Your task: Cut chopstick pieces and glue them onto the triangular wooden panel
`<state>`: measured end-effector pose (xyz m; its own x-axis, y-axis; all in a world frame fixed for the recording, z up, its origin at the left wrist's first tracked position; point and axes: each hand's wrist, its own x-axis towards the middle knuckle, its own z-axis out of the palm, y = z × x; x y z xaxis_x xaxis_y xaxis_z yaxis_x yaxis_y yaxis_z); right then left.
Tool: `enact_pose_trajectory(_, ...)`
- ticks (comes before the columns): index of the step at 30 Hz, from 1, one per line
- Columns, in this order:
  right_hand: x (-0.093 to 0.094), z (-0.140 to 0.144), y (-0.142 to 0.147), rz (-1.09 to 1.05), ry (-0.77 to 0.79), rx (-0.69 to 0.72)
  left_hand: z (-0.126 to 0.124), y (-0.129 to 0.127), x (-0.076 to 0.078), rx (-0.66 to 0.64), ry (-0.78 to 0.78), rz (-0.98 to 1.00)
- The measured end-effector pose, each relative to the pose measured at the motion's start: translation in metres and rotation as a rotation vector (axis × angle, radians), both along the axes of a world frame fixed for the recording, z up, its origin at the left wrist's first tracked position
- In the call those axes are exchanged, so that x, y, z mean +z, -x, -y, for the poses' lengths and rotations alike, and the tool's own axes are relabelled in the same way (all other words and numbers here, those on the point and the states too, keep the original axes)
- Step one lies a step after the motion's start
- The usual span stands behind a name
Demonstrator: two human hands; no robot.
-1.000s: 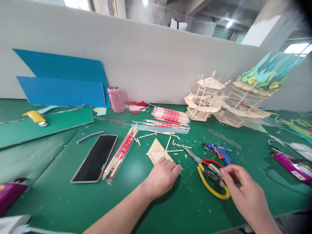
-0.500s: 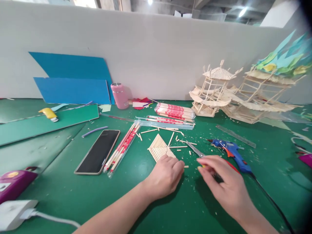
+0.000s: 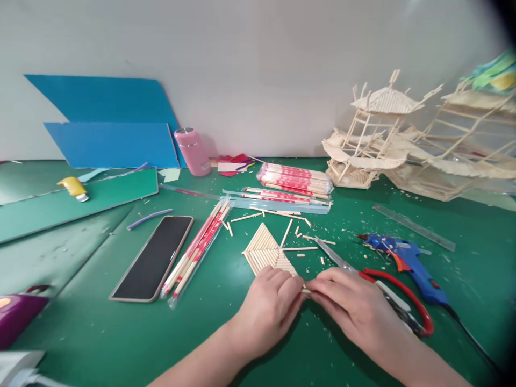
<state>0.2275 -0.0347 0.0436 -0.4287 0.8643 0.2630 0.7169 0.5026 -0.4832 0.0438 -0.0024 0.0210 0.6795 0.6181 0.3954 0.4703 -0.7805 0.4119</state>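
A fan-shaped panel of glued wooden sticks (image 3: 264,250) lies flat on the green mat. My left hand (image 3: 270,307) rests on its near corner with fingers curled, holding it down. My right hand (image 3: 357,309) is just to the right, its fingertips touching the left hand's and pinching a short wooden stick (image 3: 305,290) at the panel's edge. Red-handled shears (image 3: 403,302) lie partly under my right hand, the blade pointing up-left. A blue glue gun (image 3: 409,259) lies beyond them.
A phone (image 3: 155,263) and a packet of chopsticks (image 3: 197,247) lie to the left, with a chopstick bundle (image 3: 296,179), a pink bottle (image 3: 191,151) and blue sheets (image 3: 108,142) farther back. Stick pavilion models (image 3: 371,134) stand back right, near a clear ruler (image 3: 415,228). Loose stick offcuts litter the mat.
My right hand has left the shears' handles and moved left until it meets my left hand over a short stick. My left hand has stayed on the panel. The view has tilted down.
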Motion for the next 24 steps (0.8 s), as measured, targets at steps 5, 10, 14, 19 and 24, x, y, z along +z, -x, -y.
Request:
enact_pose_trajectory(5,0.001,-0.009,-0.014,0.022,0.019,-0.09,-0.019,0.031,0.015,0.09,0.012,0.013)
enact_pose_trajectory(10,-0.001,-0.014,-0.004,0.017,0.045,-0.046,-0.039,0.055,0.019,0.081,0.114,-0.128)
enact_pose_trajectory(14,-0.01,-0.013,0.011,-0.002,0.046,-0.048,-0.041,0.051,0.013,-0.07,0.191,-0.247)
enact_pose_trajectory(19,-0.022,-0.012,0.015,-0.008,0.046,-0.083,-0.039,0.05,0.009,-0.107,0.238,-0.322)
enact_pose_trajectory(24,-0.03,-0.012,0.013,0.037,0.031,-0.055,-0.04,0.051,0.006,-0.098,0.234,-0.299)
